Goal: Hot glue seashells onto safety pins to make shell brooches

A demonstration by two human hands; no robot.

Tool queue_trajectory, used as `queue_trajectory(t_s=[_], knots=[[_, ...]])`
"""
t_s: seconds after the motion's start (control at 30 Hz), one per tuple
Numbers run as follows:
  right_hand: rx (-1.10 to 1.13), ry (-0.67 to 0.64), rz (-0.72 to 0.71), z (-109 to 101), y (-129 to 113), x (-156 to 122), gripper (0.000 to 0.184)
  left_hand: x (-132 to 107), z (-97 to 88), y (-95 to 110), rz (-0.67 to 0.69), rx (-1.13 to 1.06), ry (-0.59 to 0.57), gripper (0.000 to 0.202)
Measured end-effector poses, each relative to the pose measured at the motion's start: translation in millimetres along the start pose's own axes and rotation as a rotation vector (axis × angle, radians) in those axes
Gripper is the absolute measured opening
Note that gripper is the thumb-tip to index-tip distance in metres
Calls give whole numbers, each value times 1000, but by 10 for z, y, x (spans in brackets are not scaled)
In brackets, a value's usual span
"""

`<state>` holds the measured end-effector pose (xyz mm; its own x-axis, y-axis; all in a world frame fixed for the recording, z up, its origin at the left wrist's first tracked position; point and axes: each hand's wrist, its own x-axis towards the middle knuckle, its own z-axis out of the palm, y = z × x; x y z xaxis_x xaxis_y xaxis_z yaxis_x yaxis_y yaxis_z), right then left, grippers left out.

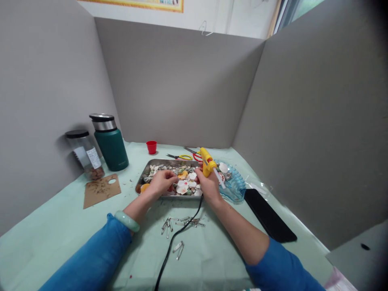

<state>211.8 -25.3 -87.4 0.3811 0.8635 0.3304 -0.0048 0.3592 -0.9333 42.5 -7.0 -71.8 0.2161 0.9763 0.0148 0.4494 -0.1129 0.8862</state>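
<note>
My right hand is wrapped around a yellow hot glue gun with a white glue stick poking out of its back, held above the right end of the metal tray. Its black cord trails down across the table. Over the middle of the same tray, my left hand has its thumb and fingers pinched together; what they hold, if anything, is too small to make out. Shells and small stones fill the tray under both hands.
A blue scalloped dish with shells sits right of the tray, beside a black slab. Several safety pins lie in front. Scissors, a red cup, a green bottle, a jar and cardboard stand around.
</note>
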Motion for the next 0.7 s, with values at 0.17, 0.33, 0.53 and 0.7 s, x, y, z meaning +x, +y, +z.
queue_trajectory(t_s=[0.17, 0.33, 0.53, 0.7], knots=[[-8, -34, 16, 12, -11, -18, 32, 46, 22, -80, 59, 39, -51, 7], [-20, -30, 10, 9, -10, -22, 32, 58, 29, -125, 127, 153, -63, 8], [-36, -34, 6, 6, -9, -20, 31, -5, 27, -57, 207, 314, -52, 13], [-35, -44, 8, 6, 10, -16, 31, -16, 23, -21, 274, 442, -42, 20]])
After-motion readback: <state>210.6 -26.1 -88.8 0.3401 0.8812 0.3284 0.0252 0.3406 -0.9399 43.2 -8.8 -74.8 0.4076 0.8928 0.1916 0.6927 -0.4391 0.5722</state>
